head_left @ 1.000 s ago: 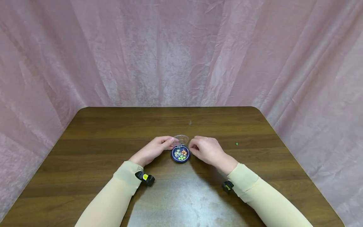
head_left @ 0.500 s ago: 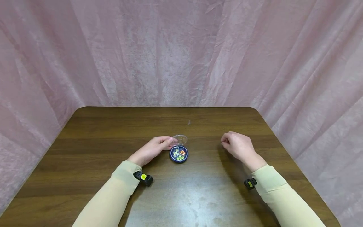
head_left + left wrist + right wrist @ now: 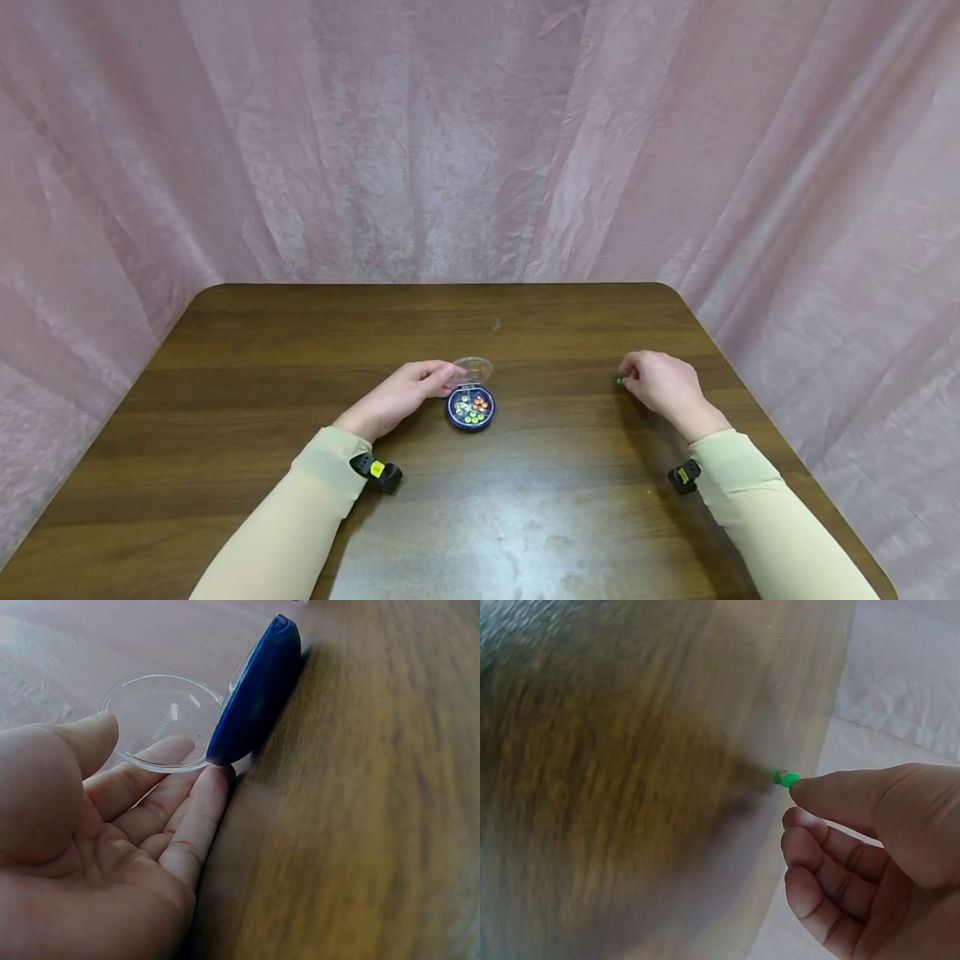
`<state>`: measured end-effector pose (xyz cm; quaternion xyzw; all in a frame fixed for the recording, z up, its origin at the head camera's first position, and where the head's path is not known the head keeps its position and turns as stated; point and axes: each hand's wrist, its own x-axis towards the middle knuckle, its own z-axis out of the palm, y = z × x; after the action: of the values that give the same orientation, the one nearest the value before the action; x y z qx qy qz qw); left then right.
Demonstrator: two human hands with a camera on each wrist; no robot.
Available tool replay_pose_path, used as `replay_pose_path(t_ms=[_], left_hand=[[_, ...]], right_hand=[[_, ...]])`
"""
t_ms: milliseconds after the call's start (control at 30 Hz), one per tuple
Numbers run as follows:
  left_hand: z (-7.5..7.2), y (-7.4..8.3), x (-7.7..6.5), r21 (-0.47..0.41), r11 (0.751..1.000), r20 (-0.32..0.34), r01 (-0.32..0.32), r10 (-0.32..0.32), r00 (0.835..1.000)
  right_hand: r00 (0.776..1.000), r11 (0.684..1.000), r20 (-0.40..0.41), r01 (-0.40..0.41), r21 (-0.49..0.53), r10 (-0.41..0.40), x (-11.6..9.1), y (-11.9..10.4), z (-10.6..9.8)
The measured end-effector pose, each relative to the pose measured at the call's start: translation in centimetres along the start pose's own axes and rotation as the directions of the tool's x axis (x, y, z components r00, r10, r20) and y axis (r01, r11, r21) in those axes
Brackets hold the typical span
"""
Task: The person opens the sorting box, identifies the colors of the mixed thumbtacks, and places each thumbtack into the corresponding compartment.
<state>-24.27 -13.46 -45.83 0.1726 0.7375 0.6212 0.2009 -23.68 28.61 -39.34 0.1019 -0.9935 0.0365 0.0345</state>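
Note:
A round blue case [image 3: 470,407] stands near the middle of the table, its clear hinged lid [image 3: 475,370] raised. Divided compartments inside hold several small green, yellowish and orange pieces. My left hand [image 3: 405,397] holds the lid from its left side; in the left wrist view, the thumb lies at the rim and fingertips show through the clear plastic. Far to the right, my right hand [image 3: 663,387] is low over the table, fingers loosely curled. A small green bead-like piece [image 3: 790,779] lies at its thumb tip; I see no finger closed round it.
The brown wooden table [image 3: 555,483] has glare toward its front. A pink curtain [image 3: 420,142] hangs behind it and along the sides. A dark band with a small device [image 3: 377,471] sits on each sleeve cuff.
My right hand has left the case's right side and travelled right to the green piece. My left hand and the case keep their place.

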Motion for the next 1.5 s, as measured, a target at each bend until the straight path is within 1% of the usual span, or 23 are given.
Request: replay_pose_path(t_ms=[133, 467, 733, 867, 1033, 1167, 1267, 1500], left_hand=[[0.1, 0.0, 0.0, 0.001, 1.000, 0.004, -0.003, 0.003, 1.000], [0.2, 0.2, 0.1, -0.005, 1.000, -0.004, -0.005, 0.005, 1.000], [0.1, 0.1, 0.0, 0.002, 1.000, 0.002, -0.006, 0.006, 1.000], [0.1, 0.1, 0.1, -0.002, 1.000, 0.001, -0.006, 0.006, 1.000], [0.0, 0.1, 0.2, 0.004, 1.000, -0.004, -0.005, 0.005, 1.000], [0.0, 0.0, 0.2, -0.001, 1.000, -0.004, -0.009, 0.009, 1.000], [0.0, 0.0, 0.1, 0.000, 1.000, -0.005, -0.007, 0.007, 1.000], [0.1, 0.1, 0.1, -0.002, 1.000, 0.000, -0.010, 0.010, 1.000]], right_hand=[[1.000, 1.000, 0.018, 0.004, 0.004, -0.004, 0.3, 0.2, 0.5], [1.000, 1.000, -0.020, 0.013, -0.012, -0.013, 0.4, 0.0, 0.9], [0.996, 0.998, -0.067, 0.061, -0.030, -0.063, 0.2, -0.3, 1.1], [0.993, 0.995, -0.069, 0.089, -0.043, -0.092, 0.0, -0.3, 1.2], [0.993, 0.995, -0.077, 0.087, -0.039, -0.089, -0.2, -0.3, 0.8], [0.993, 0.997, -0.096, 0.072, -0.039, -0.076, 0.1, -0.4, 0.5], [0.994, 0.997, -0.091, 0.062, -0.037, -0.066, 0.3, -0.6, 0.6], [0.997, 0.997, -0.049, 0.059, -0.045, -0.061, 0.7, -0.8, 0.9]])
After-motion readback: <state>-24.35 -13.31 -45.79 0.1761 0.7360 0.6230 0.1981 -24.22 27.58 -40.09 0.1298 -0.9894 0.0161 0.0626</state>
